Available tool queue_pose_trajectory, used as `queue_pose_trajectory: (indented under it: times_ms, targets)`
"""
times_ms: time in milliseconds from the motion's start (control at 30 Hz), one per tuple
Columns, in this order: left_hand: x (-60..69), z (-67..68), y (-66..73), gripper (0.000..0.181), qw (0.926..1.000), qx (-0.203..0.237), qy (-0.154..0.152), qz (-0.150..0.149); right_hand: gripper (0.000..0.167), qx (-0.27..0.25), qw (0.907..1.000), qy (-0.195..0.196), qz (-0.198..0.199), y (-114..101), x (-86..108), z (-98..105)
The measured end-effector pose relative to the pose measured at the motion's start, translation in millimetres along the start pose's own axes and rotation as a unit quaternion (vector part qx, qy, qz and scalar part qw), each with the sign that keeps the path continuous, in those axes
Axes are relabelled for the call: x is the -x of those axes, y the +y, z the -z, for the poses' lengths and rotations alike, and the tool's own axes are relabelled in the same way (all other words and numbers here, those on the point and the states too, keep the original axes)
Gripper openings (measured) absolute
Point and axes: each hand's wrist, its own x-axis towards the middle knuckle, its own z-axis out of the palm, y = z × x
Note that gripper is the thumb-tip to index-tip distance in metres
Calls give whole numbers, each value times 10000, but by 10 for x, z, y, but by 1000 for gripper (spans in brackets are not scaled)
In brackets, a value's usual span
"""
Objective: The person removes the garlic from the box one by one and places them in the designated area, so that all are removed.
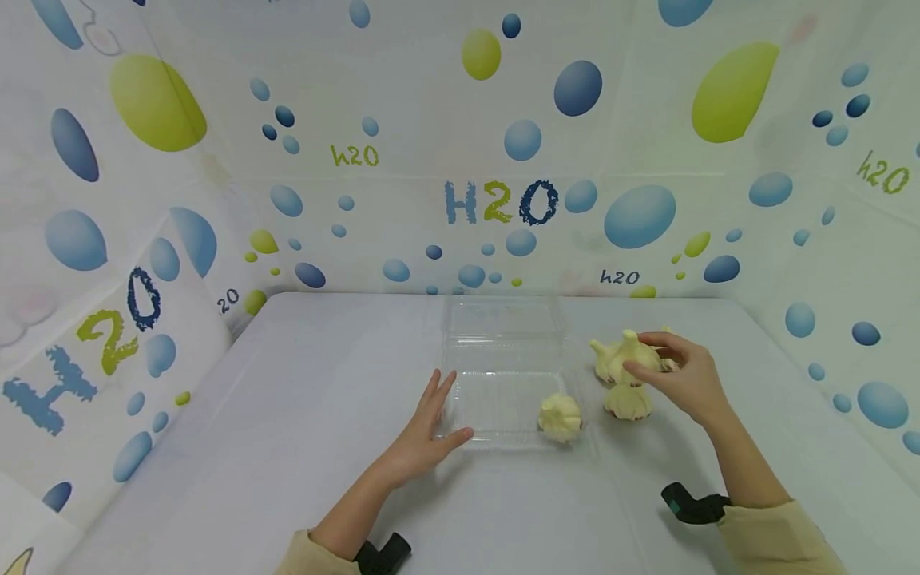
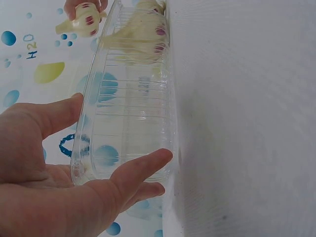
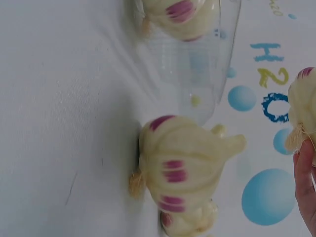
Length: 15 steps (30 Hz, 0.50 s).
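Note:
A clear plastic hinged box (image 1: 496,406) lies with its lid (image 1: 503,319) folded back toward the wall. Inside its front right corner sits a garlic bulb (image 1: 560,418). My left hand (image 1: 424,439) rests against the box's left side, fingers and thumb spread; the left wrist view shows fingertips at its rim and wall. To the right of the box, my right hand (image 1: 683,375) pinches another garlic bulb (image 1: 634,359), which the right wrist view shows raised off the table. Below that one stands a garlic bulb (image 3: 185,165) on the table, its stem up.
More garlic (image 1: 602,361) lies behind the held bulb, partly hidden by it and by my right hand. A white cloth (image 1: 323,383) covers the table. Behind it hangs a wall sheet (image 1: 410,216) printed with drops and lettering. Black camera mounts (image 1: 693,507) sit at both wrists.

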Motion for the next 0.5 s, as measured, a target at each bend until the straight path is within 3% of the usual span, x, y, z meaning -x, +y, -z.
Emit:
queue_pose_trajectory:
  times_ms: [367, 500]
  targets:
    - [-8, -6, -23, 82, 10000, 44, 17, 1, 46, 57, 9988, 297, -372, 269, 47, 185]
    - [-7, -7, -22, 82, 10000, 47, 21, -16, 48, 120, 9987, 349, -340, 746, -28, 233]
